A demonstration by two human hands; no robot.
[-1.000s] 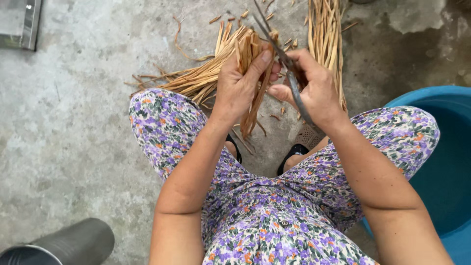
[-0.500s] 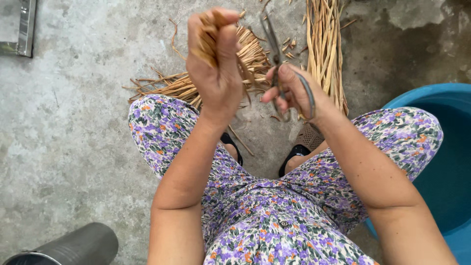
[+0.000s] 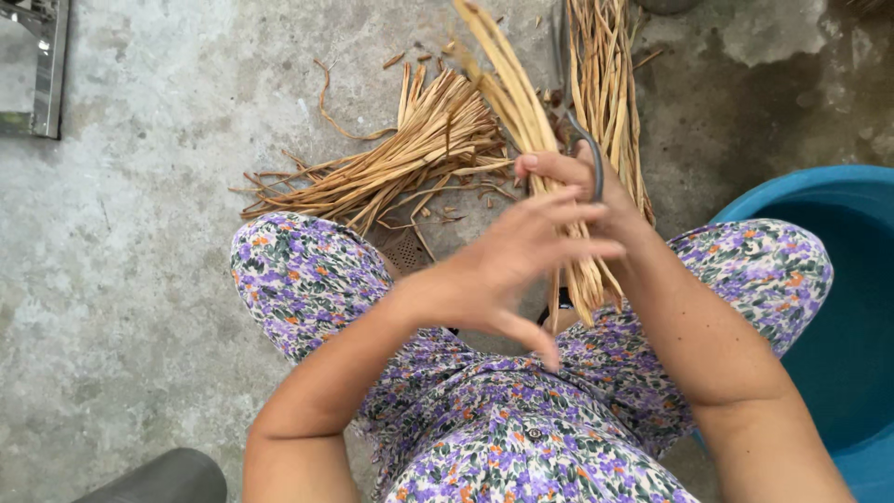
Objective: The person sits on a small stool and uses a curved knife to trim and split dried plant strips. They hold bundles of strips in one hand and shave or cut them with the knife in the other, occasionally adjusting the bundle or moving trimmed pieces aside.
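My right hand (image 3: 616, 210) grips a bundle of dried tan straw strips (image 3: 521, 102) that slants from the top centre down to my lap. The same hand has grey scissors (image 3: 589, 149) hooked on its fingers, the blades pointing up and away. My left hand (image 3: 507, 270) is in front of the bundle's lower part with its fingers spread, holding nothing; whether it touches the strips I cannot tell. Both hands hover over my knees, which are covered by a purple flowered dress (image 3: 307, 279).
A fanned pile of straw strips (image 3: 391, 168) lies on the concrete floor ahead, and a straighter bunch (image 3: 610, 74) lies to its right. A blue tub (image 3: 838, 307) stands at my right. A metal frame (image 3: 42, 65) is top left, a grey cylinder (image 3: 158, 480) bottom left.
My left hand, which held the strips raised, has let go, dropped and spread its fingers. The bundle now sits in my right hand together with the scissors.
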